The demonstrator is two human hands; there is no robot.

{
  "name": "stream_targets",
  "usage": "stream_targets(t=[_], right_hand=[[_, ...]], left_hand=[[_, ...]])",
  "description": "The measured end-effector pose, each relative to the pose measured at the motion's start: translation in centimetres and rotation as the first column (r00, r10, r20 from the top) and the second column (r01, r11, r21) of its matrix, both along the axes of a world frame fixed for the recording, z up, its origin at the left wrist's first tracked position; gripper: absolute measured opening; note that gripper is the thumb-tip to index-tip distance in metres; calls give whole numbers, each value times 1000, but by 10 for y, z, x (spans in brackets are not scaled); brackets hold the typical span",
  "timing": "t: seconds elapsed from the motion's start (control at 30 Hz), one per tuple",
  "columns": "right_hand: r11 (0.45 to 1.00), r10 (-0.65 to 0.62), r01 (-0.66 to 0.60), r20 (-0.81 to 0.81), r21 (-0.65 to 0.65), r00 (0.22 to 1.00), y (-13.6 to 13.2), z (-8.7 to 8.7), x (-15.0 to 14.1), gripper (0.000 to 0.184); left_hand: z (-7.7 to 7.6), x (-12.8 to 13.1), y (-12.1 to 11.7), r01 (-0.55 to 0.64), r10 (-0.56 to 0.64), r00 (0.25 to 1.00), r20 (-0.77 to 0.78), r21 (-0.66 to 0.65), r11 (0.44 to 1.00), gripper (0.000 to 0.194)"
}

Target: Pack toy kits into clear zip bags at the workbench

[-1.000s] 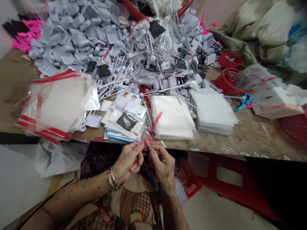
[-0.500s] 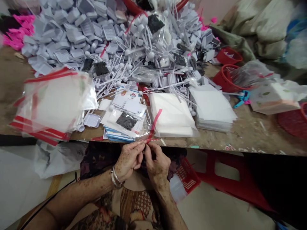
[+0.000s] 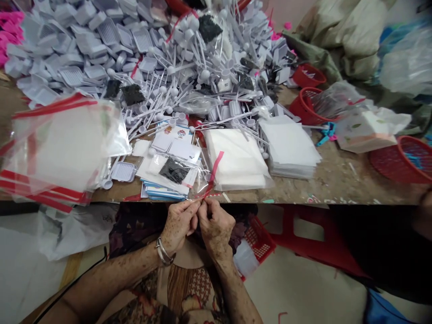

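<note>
Across the scarred wooden table [image 3: 337, 189] heap grey plastic spoons and trays [image 3: 189, 58]; the printed cards [image 3: 173, 137] show a logo, any words too small to read. At the table's edge, my left hand [image 3: 178, 222] and right hand [image 3: 216, 222] pinch a clear bag [image 3: 202, 184], its red strip [image 3: 216, 168] running up and away, my fingers [image 3: 194, 204] hiding its lower edge.

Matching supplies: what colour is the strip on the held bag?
The strip is pinkish red, best in the head view.
</note>
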State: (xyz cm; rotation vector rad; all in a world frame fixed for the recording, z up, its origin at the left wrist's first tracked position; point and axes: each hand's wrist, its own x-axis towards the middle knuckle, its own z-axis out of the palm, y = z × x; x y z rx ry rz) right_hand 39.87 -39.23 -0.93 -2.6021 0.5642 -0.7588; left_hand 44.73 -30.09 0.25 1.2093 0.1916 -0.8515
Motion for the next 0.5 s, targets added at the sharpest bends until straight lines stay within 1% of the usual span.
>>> stream_targets(t=[0.1,0.23,0.33,0.4,0.47,0.5], right_hand=[[999,9,-8,31,-35,999,0,-1,0,26],[999,-6,3,59,38,998,-2,-2,-1,22],[990,-82,78,29,118,996,-12,-3,-5,21],[977,-142,140,0,159,990,-23,-6,-15,21],[960,-218,223,-47,167,975,-41,-15,-35,22],[948,-266,276,-85,155,960,-52,-22,-50,23]], left_hand=[[1,1,1,-15,15,1000,-3,-22,1000,41],[6,1,1,-21,22,1000,2,-39,999,37],[8,2,5,-27,27,1000,-4,-27,999,35],[9,4,10,-43,43,999,-13,0,999,32],[10,7,20,-45,45,999,0,30,999,27],[10,9,26,-39,38,999,12,43,998,25]])
